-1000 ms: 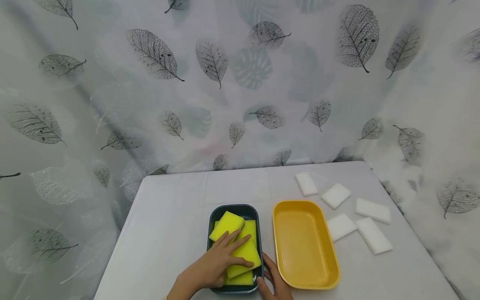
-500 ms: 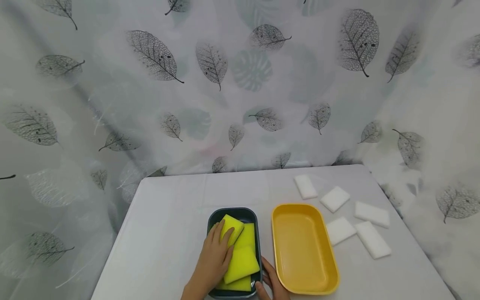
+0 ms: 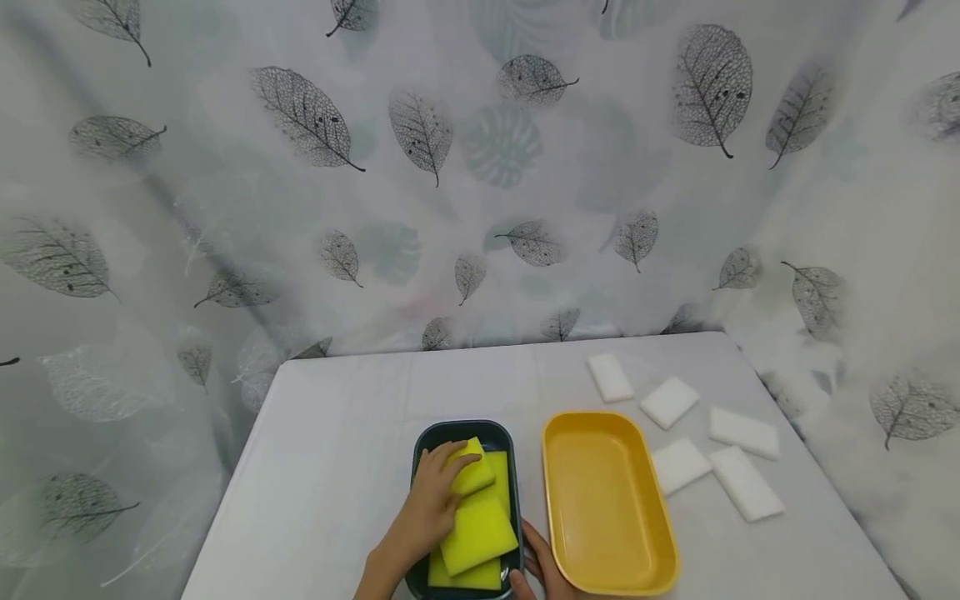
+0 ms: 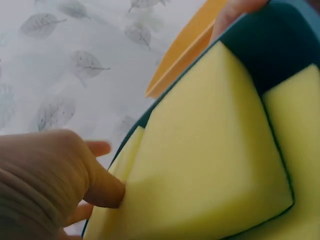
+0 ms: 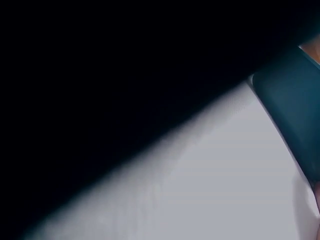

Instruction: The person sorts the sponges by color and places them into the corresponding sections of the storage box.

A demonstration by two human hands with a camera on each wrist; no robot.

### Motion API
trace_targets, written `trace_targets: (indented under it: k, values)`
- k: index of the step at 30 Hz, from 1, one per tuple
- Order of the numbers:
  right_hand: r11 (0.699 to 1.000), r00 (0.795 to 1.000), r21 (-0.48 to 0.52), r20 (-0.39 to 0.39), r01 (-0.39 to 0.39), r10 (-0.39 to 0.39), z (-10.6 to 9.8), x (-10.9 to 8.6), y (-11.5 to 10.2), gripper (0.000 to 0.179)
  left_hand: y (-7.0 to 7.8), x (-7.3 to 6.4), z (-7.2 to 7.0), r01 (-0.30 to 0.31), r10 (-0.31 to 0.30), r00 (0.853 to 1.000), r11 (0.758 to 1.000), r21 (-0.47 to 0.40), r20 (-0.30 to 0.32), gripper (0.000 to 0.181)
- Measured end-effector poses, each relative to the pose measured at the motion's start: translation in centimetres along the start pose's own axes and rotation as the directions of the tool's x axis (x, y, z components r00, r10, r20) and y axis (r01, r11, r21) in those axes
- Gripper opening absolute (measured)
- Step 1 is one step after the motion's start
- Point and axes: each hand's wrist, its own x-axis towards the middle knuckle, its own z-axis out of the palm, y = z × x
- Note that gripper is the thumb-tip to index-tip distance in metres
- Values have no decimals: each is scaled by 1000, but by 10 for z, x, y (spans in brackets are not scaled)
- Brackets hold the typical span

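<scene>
In the head view my left hand (image 3: 429, 504) reaches into a dark green tray (image 3: 495, 437). Its fingers curl over the top yellow sponge (image 3: 476, 477), gripping it near the tray's far end. More yellow sponges (image 3: 480, 533) lie stacked and overlapping below it. The left wrist view shows the thumb (image 4: 106, 189) against yellow foam, and a large sponge (image 4: 200, 145) with a thin green layer beneath. My right hand (image 3: 549, 571) holds the tray's near right side, thumb at the rim. The right wrist view is mostly black, with the tray's outer wall (image 5: 290, 105) at the right.
A yellow tray (image 3: 600, 500) stands just right of the green one. Several white sponge blocks (image 3: 678, 465) lie scattered beyond it on the white-covered table (image 3: 337, 467). A leaf-print curtain (image 3: 480, 208) hangs behind and at both sides.
My left hand has shifted from the lower sponges to the top one and now grips it, turning it slightly and drawing it to the right. The right hand stays at the tray.
</scene>
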Motion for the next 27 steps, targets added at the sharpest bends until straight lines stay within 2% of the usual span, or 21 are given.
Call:
trace_targets:
  k: [2, 4, 9, 11, 13, 16, 20, 23, 27]
  values:
    - [1000, 1000, -1, 13, 4, -4, 0, -1, -1, 68, -1, -1, -1, 0, 1, 1000, 1000, -21, 19, 59]
    - [1000, 1000, -5, 22, 8, -8, 1, -2, -1, 68, 2, -1, -1, 8, -8, 1000, 1000, 0, 19, 53]
    - [1000, 1000, 6, 1, 11, -11, 1, -1, -1, 66, 15, -9, 1, 15, -8, 997, 994, 105, -72, 34]
    - [1000, 1000, 9, -4, 11, -11, 1, 0, -1, 66, 20, -15, 2, 0, 14, 995, 989, 145, -101, 27]
    - [1000, 1000, 11, 3, 14, -14, 1, 1, 0, 66, 24, -21, 5, -27, 46, 994, 982, 186, -101, 22]
    - [1000, 1000, 14, 11, 28, -28, 0, 2, 1, 66, 27, -30, 9, -65, 88, 994, 961, 270, -72, 24]
    - [998, 998, 20, 26, 65, -65, -1, 4, 3, 65, 30, -36, 12, -96, 104, 995, 936, 338, -5, 44]
    - [996, 996, 8, 35, 83, -84, -2, 4, 5, 65, 30, -39, 12, -107, 98, 994, 931, 350, 42, 57]
    - [997, 996, -12, 44, 78, -78, -2, 2, 5, 67, 31, -41, 10, -134, 107, 990, 924, 357, 96, 60]
